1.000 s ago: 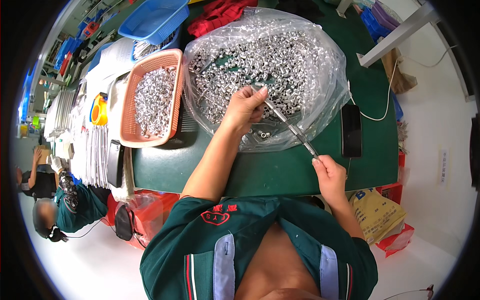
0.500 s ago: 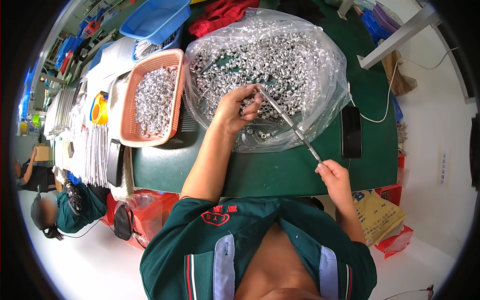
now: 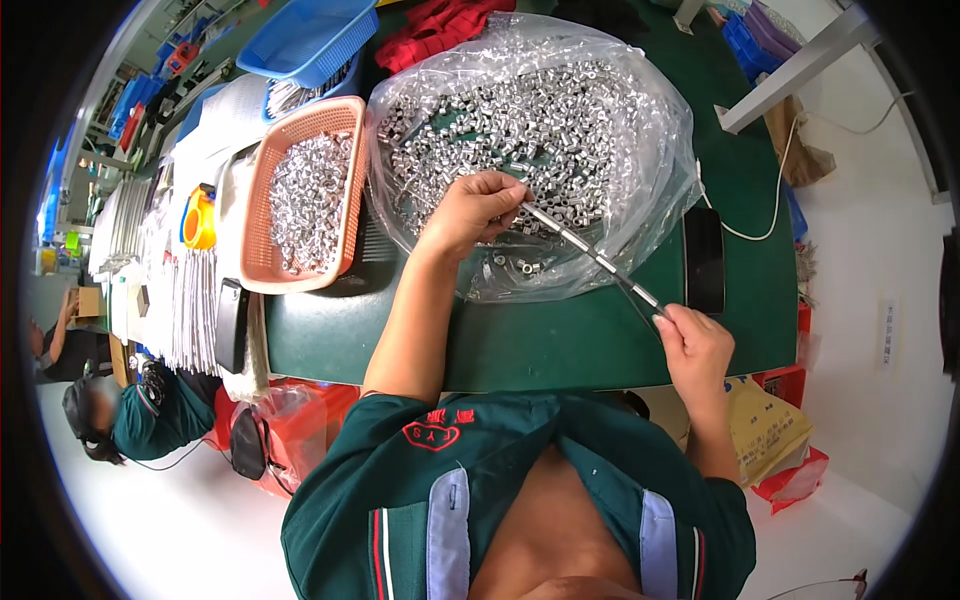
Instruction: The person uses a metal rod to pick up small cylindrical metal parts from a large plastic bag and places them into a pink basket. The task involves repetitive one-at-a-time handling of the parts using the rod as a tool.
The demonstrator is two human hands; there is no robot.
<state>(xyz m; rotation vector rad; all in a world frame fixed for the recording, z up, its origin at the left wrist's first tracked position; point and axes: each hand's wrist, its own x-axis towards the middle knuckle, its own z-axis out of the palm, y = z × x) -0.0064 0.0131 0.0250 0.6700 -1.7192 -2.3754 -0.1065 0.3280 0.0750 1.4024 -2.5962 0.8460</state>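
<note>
**A:** So what's each hand gripping here?

**B:** The right hand point(image 3: 697, 350) is clenched around the near end of a long thin metal rod point(image 3: 590, 258) that already has small silver sleeves threaded on it. The left hand point(image 3: 475, 212) has its fingertips pinched at the rod's far tip; whether a sleeve sits between them, I can't tell.

**A:** Which way does the rod run?

**B:** Diagonally, from the right hand at the table's near edge up and leftward into the crumpled clear plastic bag point(image 3: 655, 160) full of loose shiny metal sleeves point(image 3: 540, 110). The loose ones lie all around the left hand, so that's the nearer hand by far.

**A:** And beyond that?

**B:** An orange plastic basket point(image 3: 262, 215) holding more sleeves sits left of the bag, on the green table point(image 3: 560, 335), and a black phone point(image 3: 703, 260) lies right of the bag.
</note>
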